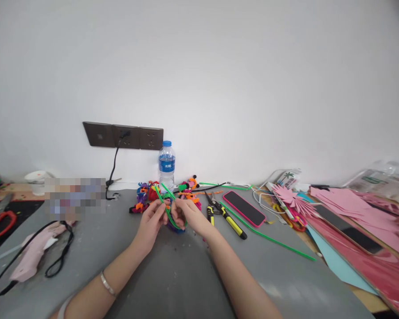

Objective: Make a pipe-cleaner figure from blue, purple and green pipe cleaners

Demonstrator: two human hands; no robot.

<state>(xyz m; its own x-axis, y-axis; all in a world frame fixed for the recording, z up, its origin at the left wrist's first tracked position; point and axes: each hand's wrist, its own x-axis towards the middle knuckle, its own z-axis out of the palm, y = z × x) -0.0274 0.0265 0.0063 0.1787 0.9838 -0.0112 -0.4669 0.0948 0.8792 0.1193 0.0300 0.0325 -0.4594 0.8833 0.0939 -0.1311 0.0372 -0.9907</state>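
My left hand (pixel 153 219) pinches a bent green pipe cleaner (pixel 166 212) over the middle of the grey mat. Close on its right, my right hand (pixel 182 213) has its fingers closed on the same green piece, whose two ends stick up between the hands. Something dark blue (pixel 174 227) shows under the fingers, partly hidden. Behind the hands lie colourful fuzzy figures (pixel 142 195). To the right rest yellow-and-black pliers (pixel 232 223) with open jaws, and a long green pipe cleaner (pixel 269 236) lies across the mat.
A water bottle (pixel 166 166) stands by the wall behind the hands. A pink-cased phone (pixel 244 208) lies right of the pliers. At left are a pink glue gun (pixel 33 257) with a black cord and red-handled scissors (pixel 1 227). Pink papers (pixel 355 212) and another phone (pixel 347 229) lie far right.
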